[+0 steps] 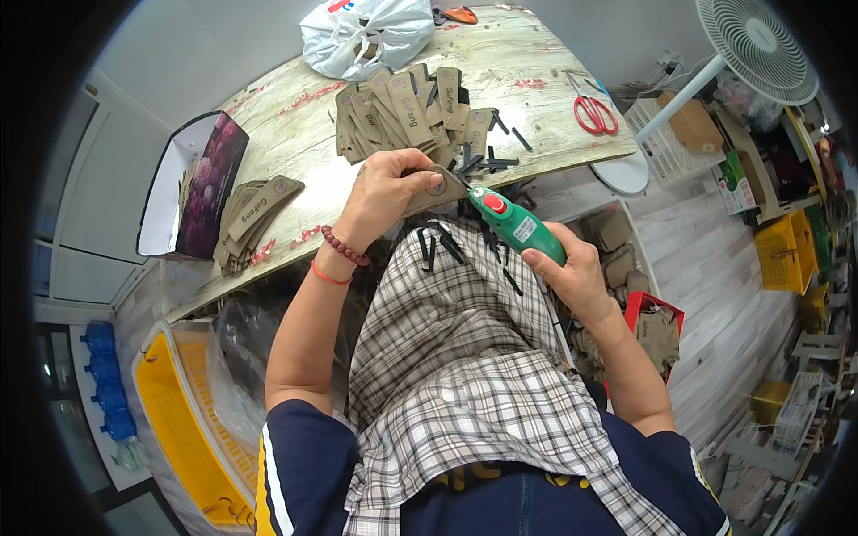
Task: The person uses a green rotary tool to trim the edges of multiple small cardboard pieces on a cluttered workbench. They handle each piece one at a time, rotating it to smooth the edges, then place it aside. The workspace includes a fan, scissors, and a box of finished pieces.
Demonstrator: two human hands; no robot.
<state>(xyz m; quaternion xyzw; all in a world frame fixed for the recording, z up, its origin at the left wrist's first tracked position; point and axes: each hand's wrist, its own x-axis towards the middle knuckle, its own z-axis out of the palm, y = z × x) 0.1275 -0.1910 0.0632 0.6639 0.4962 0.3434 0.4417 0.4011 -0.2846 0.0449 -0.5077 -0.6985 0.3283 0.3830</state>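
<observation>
My left hand [384,192] is closed on a tan fabric piece [440,189] with a round mark, held just past the table's near edge. In my right hand [576,272] is a green handheld electric cutter [527,234] with a red button. Its narrow front end meets the right corner of the tan piece, though the exact contact is too small to make out. Short black strips [450,243] lie on the checked apron [447,313] over my lap. Beyond my left hand, a heap of similar tan pieces [398,112] covers part of the table [304,134], with more black strips [487,163] beside it.
Left on the table are a flower-printed box [210,188] and a stack of tan pieces [255,219]. Red-handled scissors [594,116] lie far right, a white plastic bag [366,36] at the back. A fan [760,40] stands right; a yellow basket [183,429] sits lower left.
</observation>
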